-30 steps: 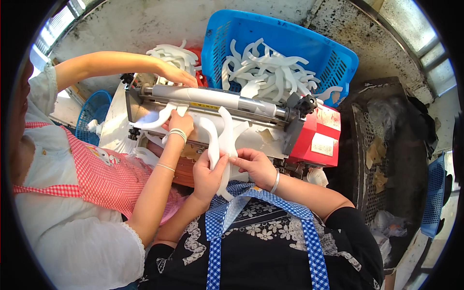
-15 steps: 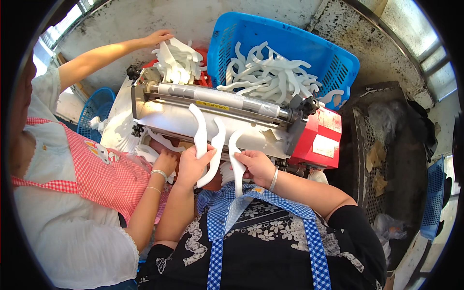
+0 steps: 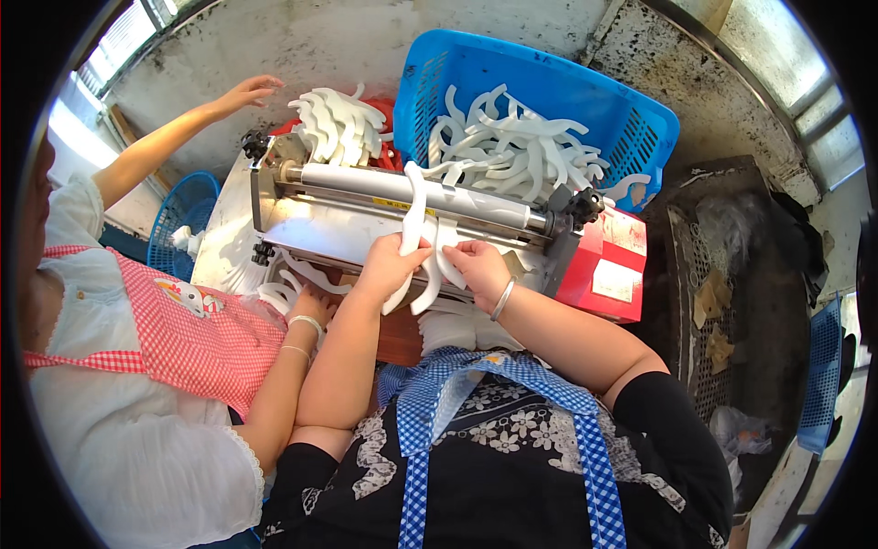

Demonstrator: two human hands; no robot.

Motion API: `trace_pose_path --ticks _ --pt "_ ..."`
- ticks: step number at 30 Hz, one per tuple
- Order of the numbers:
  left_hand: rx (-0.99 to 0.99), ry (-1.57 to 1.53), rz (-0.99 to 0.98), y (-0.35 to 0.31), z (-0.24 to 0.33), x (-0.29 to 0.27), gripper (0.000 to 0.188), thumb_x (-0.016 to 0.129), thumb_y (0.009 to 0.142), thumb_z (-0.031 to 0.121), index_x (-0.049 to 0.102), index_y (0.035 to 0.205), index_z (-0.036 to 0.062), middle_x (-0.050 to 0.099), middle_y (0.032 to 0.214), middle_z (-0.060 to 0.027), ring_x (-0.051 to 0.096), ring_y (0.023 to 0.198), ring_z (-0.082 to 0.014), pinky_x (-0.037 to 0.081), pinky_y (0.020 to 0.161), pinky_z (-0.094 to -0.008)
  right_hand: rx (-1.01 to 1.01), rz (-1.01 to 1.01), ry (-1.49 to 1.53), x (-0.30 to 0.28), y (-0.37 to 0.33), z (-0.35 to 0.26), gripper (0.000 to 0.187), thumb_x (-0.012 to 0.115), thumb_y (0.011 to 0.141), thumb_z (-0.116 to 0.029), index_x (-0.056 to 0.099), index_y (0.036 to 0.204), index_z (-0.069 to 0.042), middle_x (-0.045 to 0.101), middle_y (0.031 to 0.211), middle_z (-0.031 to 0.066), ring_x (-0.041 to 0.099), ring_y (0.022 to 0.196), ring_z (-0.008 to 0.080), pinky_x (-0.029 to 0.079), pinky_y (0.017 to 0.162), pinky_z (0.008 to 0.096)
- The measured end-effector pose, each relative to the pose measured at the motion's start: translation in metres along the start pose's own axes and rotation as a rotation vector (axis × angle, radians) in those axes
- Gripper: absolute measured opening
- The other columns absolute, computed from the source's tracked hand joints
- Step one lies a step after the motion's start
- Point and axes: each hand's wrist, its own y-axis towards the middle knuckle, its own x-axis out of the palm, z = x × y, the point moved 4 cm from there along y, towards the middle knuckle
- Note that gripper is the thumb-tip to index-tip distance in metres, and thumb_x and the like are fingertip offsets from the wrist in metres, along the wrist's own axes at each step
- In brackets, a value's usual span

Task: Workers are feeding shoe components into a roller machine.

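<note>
The left hand (image 3: 395,263) grips one curved white strip (image 3: 416,209), with a second strip (image 3: 428,285) close by its fingertips, while the right hand (image 3: 480,273) pinches a third (image 3: 447,245) alongside, all before a roller machine (image 3: 357,180). The step appears to be lining up pieces for the rollers; the next move likely calls for laying them flat and apart. The strips look smooth, slim and wavy. Beyond the hands, a similar heap (image 3: 540,151) fills part of a blue basket (image 3: 594,87).

Crumpled clear plastic (image 3: 739,432) lies near a blue basket (image 3: 818,380).
</note>
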Motion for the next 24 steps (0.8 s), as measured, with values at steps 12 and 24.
trace_pose_path --ticks 12,24 --pt "0.406 0.354 0.363 -0.049 0.015 0.005 0.017 0.057 0.077 0.009 0.057 0.090 -0.0023 0.057 0.087 -0.0151 0.057 0.076 -0.0287 0.046 0.068 -0.0334 -0.762 -0.183 -0.978 -0.004 -0.067 -0.022 0.023 0.063 0.071 -0.012 0.052 0.087 -0.001 0.054 0.072 0.0083 0.054 0.060 0.0200 0.047 0.053 0.0308" --pt "0.641 0.828 0.357 -0.011 0.023 0.026 0.028 0.055 0.061 -0.003 0.061 0.087 0.0027 0.058 0.095 -0.0076 0.051 0.086 -0.0274 0.044 0.077 -0.0340 -1.179 -0.165 -1.126 0.009 -0.037 -0.025 0.017 0.059 0.064 -0.005 0.053 0.079 0.000 0.050 0.088 0.0119 0.048 0.084 0.0284 0.043 0.073 0.0360"
